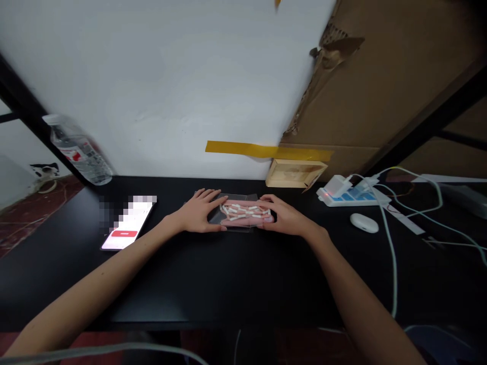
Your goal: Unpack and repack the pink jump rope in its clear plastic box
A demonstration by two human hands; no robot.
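Left hand (198,212): spread wide at left end of clear plastic package, pink-and-white inside (247,214); gripping, I cannot tell
Right hand (283,215): half-curled, holding right end
Package: on black tabletop (228,281), apart from front edge

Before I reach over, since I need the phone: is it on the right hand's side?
No, the phone lies to the left of the left hand.
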